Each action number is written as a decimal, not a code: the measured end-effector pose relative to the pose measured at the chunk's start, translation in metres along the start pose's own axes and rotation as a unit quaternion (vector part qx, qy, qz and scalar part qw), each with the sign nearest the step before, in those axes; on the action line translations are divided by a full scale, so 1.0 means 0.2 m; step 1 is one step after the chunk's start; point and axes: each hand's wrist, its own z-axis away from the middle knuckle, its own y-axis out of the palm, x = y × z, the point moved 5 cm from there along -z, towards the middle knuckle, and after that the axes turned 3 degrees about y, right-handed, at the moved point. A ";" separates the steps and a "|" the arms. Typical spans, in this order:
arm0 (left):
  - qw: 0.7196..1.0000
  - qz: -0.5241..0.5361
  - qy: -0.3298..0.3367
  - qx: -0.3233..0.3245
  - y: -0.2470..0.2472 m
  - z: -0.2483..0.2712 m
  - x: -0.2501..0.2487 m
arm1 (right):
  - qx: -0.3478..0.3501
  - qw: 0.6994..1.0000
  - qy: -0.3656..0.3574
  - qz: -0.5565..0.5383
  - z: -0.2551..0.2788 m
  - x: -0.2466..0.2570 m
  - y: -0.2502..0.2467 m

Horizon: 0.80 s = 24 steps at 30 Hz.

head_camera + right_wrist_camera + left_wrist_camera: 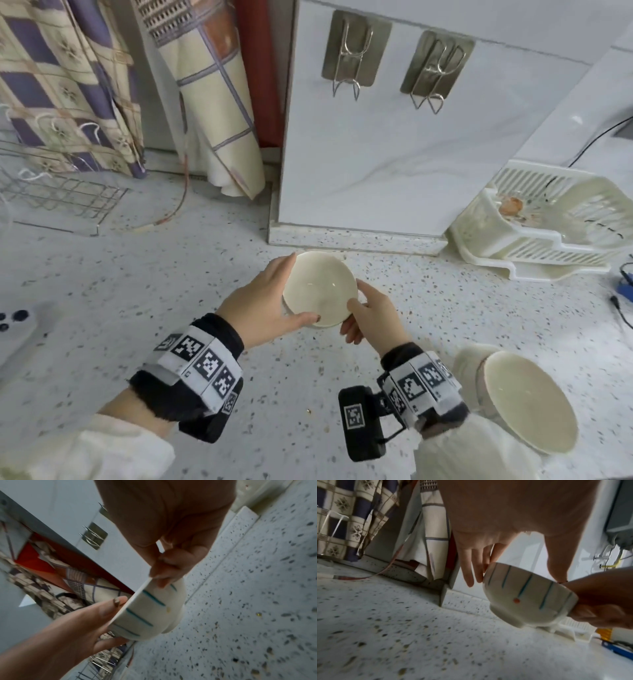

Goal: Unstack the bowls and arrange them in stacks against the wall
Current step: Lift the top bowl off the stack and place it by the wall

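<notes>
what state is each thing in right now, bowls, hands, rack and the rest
held bowl: upright, tilted, above the counter, held by both hands
left hand: grip curled round the bowl's left rim
right hand: pinching the bowl's right rim
second bowl: near right, tilted on its side, untouched
dish rack: standing by the wall; contents unclear
wall hooks: bare, nothing hanging

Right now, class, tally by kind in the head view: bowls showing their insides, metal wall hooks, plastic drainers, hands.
Bowls: 2
Wall hooks: 2
Plastic drainers: 1
Hands: 2
Total: 7
</notes>
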 end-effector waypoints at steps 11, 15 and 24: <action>1.000 -0.008 -0.010 0.006 0.11 -0.17 0.19 | -0.002 0.999 0.039 0.013 -0.24 -0.05 0.13; 1.000 -0.004 -0.013 0.018 0.14 -0.22 0.23 | -0.004 0.999 0.045 0.014 -0.30 -0.07 0.15; 0.999 -0.007 -0.034 0.003 0.10 -0.34 0.29 | -0.023 0.998 0.026 -0.048 -0.43 -0.03 0.17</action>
